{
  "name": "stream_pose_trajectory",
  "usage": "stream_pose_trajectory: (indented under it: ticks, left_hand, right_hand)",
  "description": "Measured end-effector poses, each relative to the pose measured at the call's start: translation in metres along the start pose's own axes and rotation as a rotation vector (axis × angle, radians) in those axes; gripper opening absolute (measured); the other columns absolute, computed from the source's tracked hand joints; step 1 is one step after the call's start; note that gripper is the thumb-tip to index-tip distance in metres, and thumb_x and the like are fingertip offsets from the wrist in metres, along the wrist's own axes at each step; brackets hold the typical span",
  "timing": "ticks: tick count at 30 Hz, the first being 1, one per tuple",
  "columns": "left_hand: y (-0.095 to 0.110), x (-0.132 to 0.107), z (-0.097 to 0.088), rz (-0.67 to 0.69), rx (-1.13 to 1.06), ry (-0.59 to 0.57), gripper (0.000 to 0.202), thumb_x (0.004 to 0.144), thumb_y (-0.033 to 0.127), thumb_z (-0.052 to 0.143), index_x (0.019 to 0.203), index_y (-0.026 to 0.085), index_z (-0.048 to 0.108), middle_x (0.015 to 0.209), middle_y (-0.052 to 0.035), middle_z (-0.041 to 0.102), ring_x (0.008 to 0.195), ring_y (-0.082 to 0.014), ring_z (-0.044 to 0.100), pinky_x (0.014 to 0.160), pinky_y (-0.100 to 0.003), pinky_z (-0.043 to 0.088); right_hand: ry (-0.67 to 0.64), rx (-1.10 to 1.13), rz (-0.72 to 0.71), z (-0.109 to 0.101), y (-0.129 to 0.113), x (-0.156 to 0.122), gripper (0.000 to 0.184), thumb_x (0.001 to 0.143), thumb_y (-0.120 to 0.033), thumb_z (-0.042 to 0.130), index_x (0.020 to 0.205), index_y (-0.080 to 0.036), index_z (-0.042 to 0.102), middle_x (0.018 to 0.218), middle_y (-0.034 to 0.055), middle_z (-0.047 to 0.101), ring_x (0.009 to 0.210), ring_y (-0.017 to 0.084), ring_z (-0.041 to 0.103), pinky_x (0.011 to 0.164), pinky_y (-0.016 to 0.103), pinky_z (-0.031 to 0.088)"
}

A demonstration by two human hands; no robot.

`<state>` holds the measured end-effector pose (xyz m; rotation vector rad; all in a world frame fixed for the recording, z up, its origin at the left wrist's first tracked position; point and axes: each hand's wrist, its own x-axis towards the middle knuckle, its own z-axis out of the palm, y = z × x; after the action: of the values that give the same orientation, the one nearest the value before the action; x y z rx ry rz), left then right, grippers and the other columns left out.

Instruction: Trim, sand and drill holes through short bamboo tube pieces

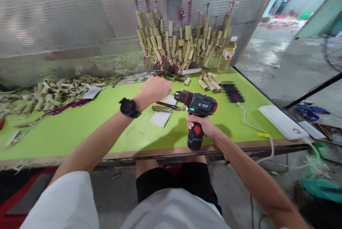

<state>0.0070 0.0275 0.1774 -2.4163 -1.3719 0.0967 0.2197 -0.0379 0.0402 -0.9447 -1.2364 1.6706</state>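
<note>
My right hand (pixel 201 125) is closed around the grip of a black and red cordless drill (pixel 199 109), whose chuck points left toward my left hand. My left hand (pixel 155 89), a black watch (pixel 129 107) on its wrist, is curled closed just in front of the drill's tip; what its fingers hold is hidden. Under the hands lie a pen-like tool (pixel 167 105) and pieces of white paper (pixel 161 117) on the green table (pixel 80 129).
Short bamboo tube pieces lie in a pile at the left (pixel 53 91) and a few at the back right (pixel 208 82). Strung bamboo pieces hang on the perforated metal panel (pixel 176 40). An oil bottle (pixel 227 55), a white power bank (pixel 283 122) with cable and a purple cord (pixel 66 107) are also on the table.
</note>
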Motion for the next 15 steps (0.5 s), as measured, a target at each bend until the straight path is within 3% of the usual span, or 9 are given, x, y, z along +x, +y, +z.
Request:
stream_pose_trajectory:
  ticks: [5, 8, 11, 13, 15]
  left_hand:
    - [0.012, 0.014, 0.048, -0.141, -0.173, 0.139, 0.027, 0.095, 0.011, 0.052, 0.105, 0.015, 0.077, 0.094, -0.0144, 0.079, 0.081, -0.0263, 0.069, 0.068, -0.035, 0.039]
    - [0.017, 0.011, 0.065, -0.180, -0.223, 0.198, 0.026, 0.092, 0.013, 0.055, 0.104, 0.017, 0.077, 0.095, -0.0131, 0.079, 0.083, -0.0259, 0.070, 0.069, -0.034, 0.043]
    - [0.011, -0.001, 0.063, -0.180, -0.248, 0.158, 0.020, 0.087, 0.016, 0.060, 0.098, 0.018, 0.076, 0.088, -0.0116, 0.077, 0.076, -0.0248, 0.067, 0.069, -0.034, 0.046]
    - [-0.001, -0.013, 0.054, -0.136, -0.290, 0.076, 0.012, 0.086, 0.018, 0.061, 0.084, 0.019, 0.072, 0.075, -0.0084, 0.072, 0.067, -0.0224, 0.061, 0.068, -0.035, 0.045]
    - [-0.018, -0.027, 0.043, -0.086, -0.362, -0.018, 0.020, 0.088, 0.022, 0.059, 0.068, 0.021, 0.062, 0.063, -0.0042, 0.063, 0.058, -0.0187, 0.053, 0.065, -0.034, 0.042]
  right_hand:
    - [0.071, 0.090, -0.032, 0.004, 0.006, 0.000, 0.042, 0.064, -0.053, 0.089, 0.073, -0.023, 0.061, 0.056, -0.0054, 0.054, 0.055, 0.014, 0.052, 0.061, 0.032, 0.051]
    - [0.117, 0.072, -0.048, 0.009, 0.007, -0.001, 0.043, 0.064, -0.055, 0.090, 0.075, -0.023, 0.063, 0.058, -0.0047, 0.057, 0.055, 0.014, 0.053, 0.061, 0.032, 0.052]
    - [0.107, 0.015, -0.052, 0.012, 0.006, -0.003, 0.043, 0.069, -0.058, 0.088, 0.075, -0.022, 0.066, 0.060, -0.0030, 0.060, 0.056, 0.015, 0.055, 0.063, 0.034, 0.054]
    - [0.081, -0.090, -0.061, 0.012, 0.005, -0.005, 0.041, 0.074, -0.059, 0.084, 0.075, -0.022, 0.067, 0.062, -0.0007, 0.064, 0.058, 0.017, 0.058, 0.066, 0.036, 0.056]
    - [0.079, -0.242, -0.121, 0.006, 0.006, -0.006, 0.038, 0.077, -0.060, 0.082, 0.076, -0.024, 0.071, 0.068, 0.0027, 0.070, 0.066, 0.022, 0.066, 0.074, 0.042, 0.061]
